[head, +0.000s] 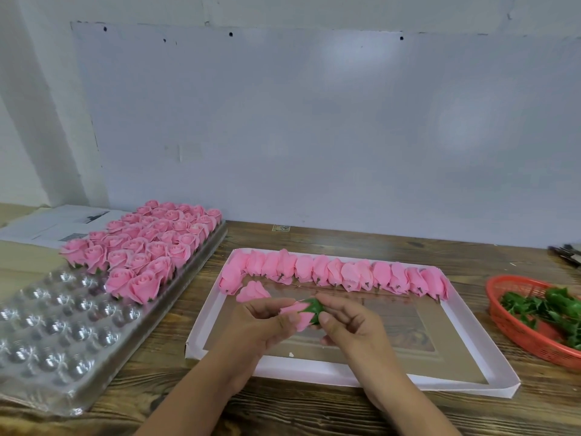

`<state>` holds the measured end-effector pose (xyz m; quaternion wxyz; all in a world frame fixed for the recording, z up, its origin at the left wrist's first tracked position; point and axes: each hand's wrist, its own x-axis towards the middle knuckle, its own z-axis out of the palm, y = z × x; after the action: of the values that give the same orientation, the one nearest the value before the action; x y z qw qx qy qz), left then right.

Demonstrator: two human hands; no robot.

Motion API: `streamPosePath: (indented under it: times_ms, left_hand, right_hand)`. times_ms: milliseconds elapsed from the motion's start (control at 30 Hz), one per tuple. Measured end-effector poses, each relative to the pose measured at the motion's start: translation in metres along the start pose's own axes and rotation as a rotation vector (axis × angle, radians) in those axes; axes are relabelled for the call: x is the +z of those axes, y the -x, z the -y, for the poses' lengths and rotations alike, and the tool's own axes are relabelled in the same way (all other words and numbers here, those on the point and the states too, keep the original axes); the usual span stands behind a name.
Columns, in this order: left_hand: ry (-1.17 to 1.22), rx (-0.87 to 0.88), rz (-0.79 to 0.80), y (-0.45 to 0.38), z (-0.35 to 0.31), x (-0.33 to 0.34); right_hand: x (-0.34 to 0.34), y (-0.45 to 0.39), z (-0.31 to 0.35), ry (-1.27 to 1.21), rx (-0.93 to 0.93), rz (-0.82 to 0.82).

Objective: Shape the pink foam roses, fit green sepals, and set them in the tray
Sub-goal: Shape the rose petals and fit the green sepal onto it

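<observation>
Nearest me, over the dark wood-grain tabletop (pixel 308 410), both my hands meet above the shallow pale pink cardboard lid (pixel 377 377). My left hand (pixel 261 328) has its grip clamped on the closed pink foam rose bud (pixel 297 314), thumb on top and fingers under, holding the bud on its side so its base points right. My right hand (pixel 349 324) has its grip pinched on the small green plastic sepal (pixel 314 306), which sits against that base; I judge I am seating it there, and the sideways hold lets me see the join. Just beyond my hands one loose pink bud (pixel 251 291) lies in the lid, and along the lid's far edge a row of unopened pink buds (pixel 345 275) lies side by side, stems toward me, easy to take one at a time. To my right the red plastic mesh basket (pixel 515 325) holds more green sepals (pixel 547 306) within reach of my right hand. To my left the clear plastic blister tray (pixel 47 350) has empty cups at its near end, while its far part is filled with opened pink roses (pixel 147 247) standing upright, so this one should go into a near free cup.
</observation>
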<state>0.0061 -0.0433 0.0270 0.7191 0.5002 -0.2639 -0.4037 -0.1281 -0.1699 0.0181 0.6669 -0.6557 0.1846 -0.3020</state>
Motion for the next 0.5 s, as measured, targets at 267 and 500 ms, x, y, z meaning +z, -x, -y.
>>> streamPosePath:
  times_ms: [267, 500]
  left_hand:
    - [0.033, -0.01, -0.005, -0.0013, 0.0001, -0.0006]
    - [0.03, -0.058, 0.046, -0.0016, -0.0005, -0.0008]
  right_hand:
    - [-0.0011, -0.0014, 0.0002, -0.008, 0.013, 0.021]
    - [-0.0042, -0.0013, 0.0039, 0.09, -0.025, 0.035]
